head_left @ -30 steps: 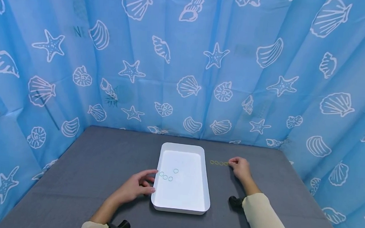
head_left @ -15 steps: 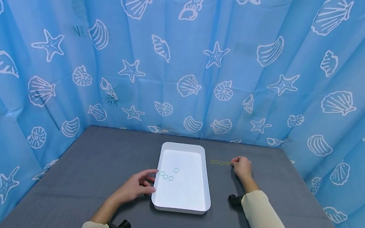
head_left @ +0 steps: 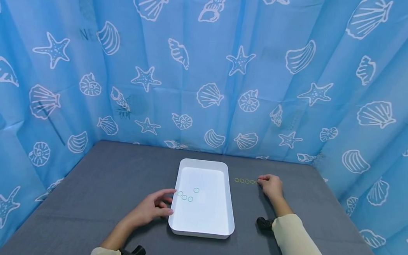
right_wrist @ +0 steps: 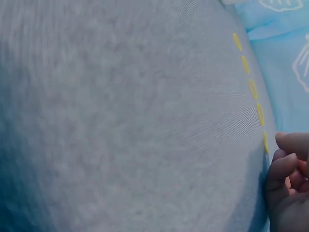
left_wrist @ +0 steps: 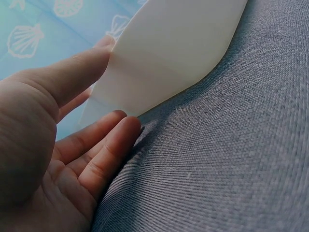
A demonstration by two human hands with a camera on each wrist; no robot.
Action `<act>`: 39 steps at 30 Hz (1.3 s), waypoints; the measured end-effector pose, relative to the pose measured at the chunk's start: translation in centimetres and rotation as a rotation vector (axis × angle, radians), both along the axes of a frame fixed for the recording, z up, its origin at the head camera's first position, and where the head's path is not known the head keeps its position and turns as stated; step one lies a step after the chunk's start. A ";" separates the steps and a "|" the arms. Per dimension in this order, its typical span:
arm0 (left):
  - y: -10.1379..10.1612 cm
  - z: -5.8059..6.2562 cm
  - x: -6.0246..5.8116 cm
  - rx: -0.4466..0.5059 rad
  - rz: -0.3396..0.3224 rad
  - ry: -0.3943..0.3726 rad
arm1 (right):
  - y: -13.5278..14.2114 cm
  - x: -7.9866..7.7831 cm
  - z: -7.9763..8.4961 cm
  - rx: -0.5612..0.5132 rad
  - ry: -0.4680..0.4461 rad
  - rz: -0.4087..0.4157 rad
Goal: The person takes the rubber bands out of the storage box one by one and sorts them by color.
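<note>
A white tray [head_left: 202, 213] lies on the table. My left hand [head_left: 151, 208] rests at the tray's left side, its fingers loosely bent. In the left wrist view its fingertips [left_wrist: 128, 126] lie right at the tray's outer wall [left_wrist: 164, 58]. A few thin green rings [head_left: 190, 199] lie in the left part of the tray. Right of the tray, several thin yellow rings [head_left: 241, 181] form a straight row on the table. My right hand [head_left: 271, 186] is at the row's right end, fingers bent, fingertips close beside the last yellow ring [right_wrist: 265, 142]; I cannot tell whether they pinch it.
The table has a dark grey cloth [head_left: 117, 176]. A blue curtain [head_left: 194, 64] with white shells and starfish stands behind and at both sides. Black wrist devices [head_left: 264, 223] are strapped below both hands.
My right hand has shifted slightly right along the row, and the last yellow ring at its fingertips shows more than a second ago. The left hand and the tray have stayed put.
</note>
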State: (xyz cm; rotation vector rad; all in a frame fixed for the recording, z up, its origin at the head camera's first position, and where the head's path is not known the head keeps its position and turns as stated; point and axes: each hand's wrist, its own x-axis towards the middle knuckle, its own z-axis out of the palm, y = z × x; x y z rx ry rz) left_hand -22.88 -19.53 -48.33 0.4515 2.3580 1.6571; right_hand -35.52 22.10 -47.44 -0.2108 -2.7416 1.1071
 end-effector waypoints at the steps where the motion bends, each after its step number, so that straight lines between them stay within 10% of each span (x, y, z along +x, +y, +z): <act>1: 0.0 0.1 0.0 0.000 -0.001 -0.002 | 0.0 0.1 0.1 -0.013 0.003 0.002; 13: 0.4 2.9 1.4 0.002 -0.012 -0.030 | -1.9 0.1 1.7 -0.187 0.003 0.043; 39: 0.4 2.8 1.3 0.006 -0.012 -0.039 | -12.3 1.0 6.0 -0.290 -0.094 0.348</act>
